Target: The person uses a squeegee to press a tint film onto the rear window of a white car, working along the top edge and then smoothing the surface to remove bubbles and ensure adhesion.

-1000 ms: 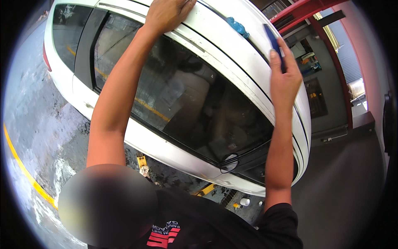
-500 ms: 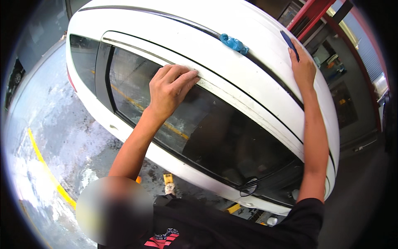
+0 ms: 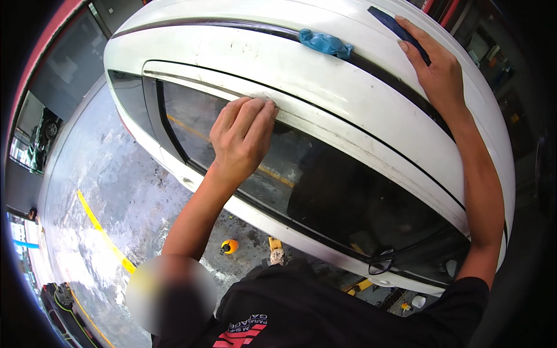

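Observation:
A white car (image 3: 191, 49) fills the middle of the head view, its roof toward the top. My right hand (image 3: 442, 69) is over the roof, closed on a flat, dark blue bar-shaped tool (image 3: 399, 33). The tool lies close to the white panel; its underside is hidden. My left hand (image 3: 243, 130) is at the top of the side window, its bent fingers pressed together on the upper door frame (image 3: 316, 124). Their tips are partly hidden. Between the hands, a crumpled blue cloth-like piece (image 3: 326, 43) sits on the dark roof strip (image 3: 383, 78).
Dark side windows (image 3: 348, 191) run below the door frame, and a door mirror (image 3: 381, 260) sticks out lower down. On the stained grey floor stand an orange round thing (image 3: 230, 246) and a white cup-like thing (image 3: 418, 301). A yellow line (image 3: 104, 232) crosses the floor at left.
My view has shifted, bringing more floor into sight at left. My right hand still holds the blue tool, now at a flatter slant. My left hand stays on the door frame.

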Action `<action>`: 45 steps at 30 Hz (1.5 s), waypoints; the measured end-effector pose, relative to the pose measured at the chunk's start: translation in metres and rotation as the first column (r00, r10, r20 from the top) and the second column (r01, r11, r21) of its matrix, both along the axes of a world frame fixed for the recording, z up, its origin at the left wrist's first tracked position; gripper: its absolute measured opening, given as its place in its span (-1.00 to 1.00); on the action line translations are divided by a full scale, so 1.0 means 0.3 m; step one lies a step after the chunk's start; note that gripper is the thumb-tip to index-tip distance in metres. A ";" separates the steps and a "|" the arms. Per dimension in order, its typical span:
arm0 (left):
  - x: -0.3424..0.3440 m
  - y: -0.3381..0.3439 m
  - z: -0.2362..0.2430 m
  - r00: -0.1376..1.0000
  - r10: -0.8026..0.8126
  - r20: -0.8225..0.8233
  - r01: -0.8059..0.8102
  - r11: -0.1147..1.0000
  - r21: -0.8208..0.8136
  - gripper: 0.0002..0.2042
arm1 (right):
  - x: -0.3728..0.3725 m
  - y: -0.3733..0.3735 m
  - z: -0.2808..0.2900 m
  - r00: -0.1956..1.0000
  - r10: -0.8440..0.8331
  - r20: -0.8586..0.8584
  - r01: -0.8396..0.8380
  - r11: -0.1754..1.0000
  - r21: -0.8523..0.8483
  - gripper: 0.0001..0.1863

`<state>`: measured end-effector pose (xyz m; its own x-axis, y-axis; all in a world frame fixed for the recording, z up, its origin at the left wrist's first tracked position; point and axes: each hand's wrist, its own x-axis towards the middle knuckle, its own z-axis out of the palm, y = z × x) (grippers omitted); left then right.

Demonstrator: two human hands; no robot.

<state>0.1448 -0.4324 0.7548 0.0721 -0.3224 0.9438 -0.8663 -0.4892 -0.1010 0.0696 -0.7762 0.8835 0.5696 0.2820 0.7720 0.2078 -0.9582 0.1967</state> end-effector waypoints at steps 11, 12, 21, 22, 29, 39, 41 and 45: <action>-0.082 -0.048 -0.025 0.960 0.008 -0.279 -0.074 0.972 -0.225 -0.81 | -0.069 -0.047 0.061 0.999 0.028 -0.015 -0.019 0.908 0.419 -0.57; -0.087 -0.047 -0.026 0.954 0.015 -0.299 -0.084 0.972 -0.219 -0.82 | -0.076 -0.048 0.068 0.999 0.045 -0.020 -0.033 0.911 0.412 -0.56; -0.083 -0.068 -0.004 0.961 0.100 -0.258 -0.144 0.977 -0.160 -0.91 | -0.107 0.029 0.072 0.979 0.203 -0.016 -0.155 0.793 0.590 -0.60; -0.083 -0.059 -0.011 0.958 0.124 -0.259 -0.172 0.971 -0.168 -0.91 | -0.144 0.156 0.093 0.990 0.139 -0.016 -0.115 0.877 0.467 -0.60; -0.092 -0.072 -0.029 0.913 -0.071 -0.402 -0.079 0.936 -0.343 -0.90 | -0.184 0.166 0.120 0.992 0.127 -0.001 -0.113 0.891 0.440 -0.61; -0.078 -0.053 -0.017 0.764 -0.279 -0.581 -0.015 0.893 -0.449 -0.89 | -0.171 0.188 0.100 0.993 0.122 0.007 -0.115 0.916 0.384 -0.62; -0.100 -0.041 0.004 0.729 -0.288 -0.621 -0.007 0.904 -0.427 -0.89 | -0.173 0.175 0.101 0.991 0.130 0.016 -0.127 0.919 0.374 -0.62; -0.084 -0.054 0.009 0.736 -0.301 -0.607 0.006 0.899 -0.438 -0.89 | -0.185 0.160 0.110 0.990 0.141 0.009 -0.134 0.917 0.376 -0.63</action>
